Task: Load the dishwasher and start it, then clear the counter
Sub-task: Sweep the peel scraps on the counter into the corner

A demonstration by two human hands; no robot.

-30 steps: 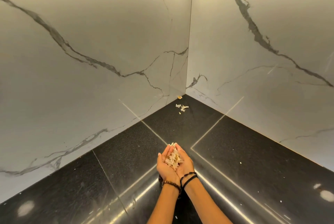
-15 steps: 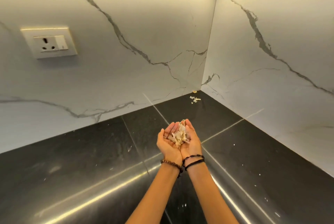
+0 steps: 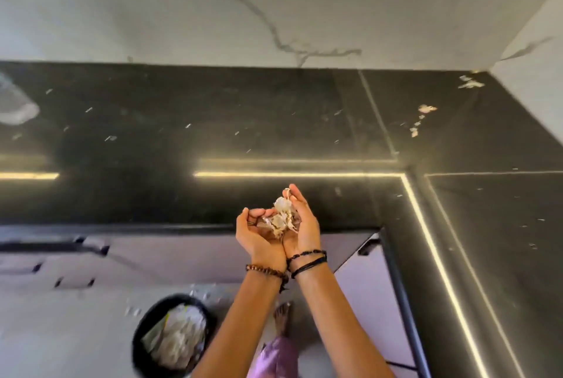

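My left hand [image 3: 257,236] and my right hand [image 3: 301,225] are cupped together, palms up, holding a heap of pale papery peels [image 3: 281,217]. They hover over the front edge of the black counter [image 3: 213,133], which runs in an L shape. More peel scraps [image 3: 426,109] lie on the counter toward the far right corner, with small flecks scattered across the top. Below on the floor stands a round black bin [image 3: 143,335] holding whitish waste, down and left of my hands.
White marble wall [image 3: 182,11] backs the counter. A blurred clear object [image 3: 16,103] sits at the counter's left edge. Lilac cabinet fronts [image 3: 189,255] with dark handles are under the counter. My bare foot [image 3: 283,316] and purple trouser leg show on the floor.
The view has swung down and left from the wall corner to the counter edge, cabinets and floor. My cupped hands, still holding peels, have drawn back from the corner to the counter's front edge.
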